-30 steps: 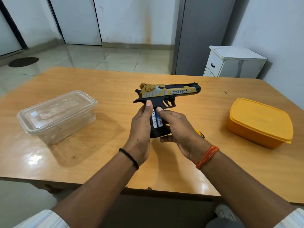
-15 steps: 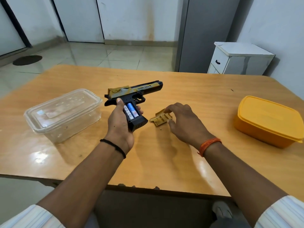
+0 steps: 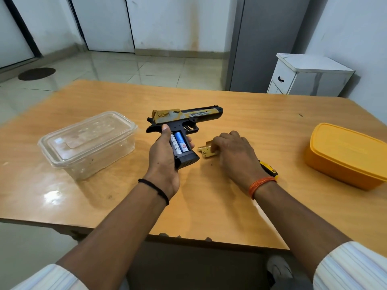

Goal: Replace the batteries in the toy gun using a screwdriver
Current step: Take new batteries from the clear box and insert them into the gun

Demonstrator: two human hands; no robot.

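Tupperware of clear plastic, a lidded rectangular box, sits at the left of the glossy wooden table. Just right of it the left hand wraps the grip of the black-and-gold plastic toy gun, held up off the table with the barrel pointing right; the thumb lies along the back of the grip and the fingertips show round its front edge. The compartment is open, and two batteries, one white and one blue, sit side by side in it. Next over, the right hand is down on the table with its fingers curled onto the small gold battery cover; whether it pinches the cover or only touches it I cannot tell. A tiny screw lies loose just below the cover. The yellow-and-black screwdriver handle peeks out from under the right wrist.

To my eye the cells want lifting out next: better to tip the grip and pry each from one end, and to keep that screw from rolling. At the far right rests a lidded orange plastic box. Beyond lie pale floor tiles, a white cabinet and a grey wall panel.
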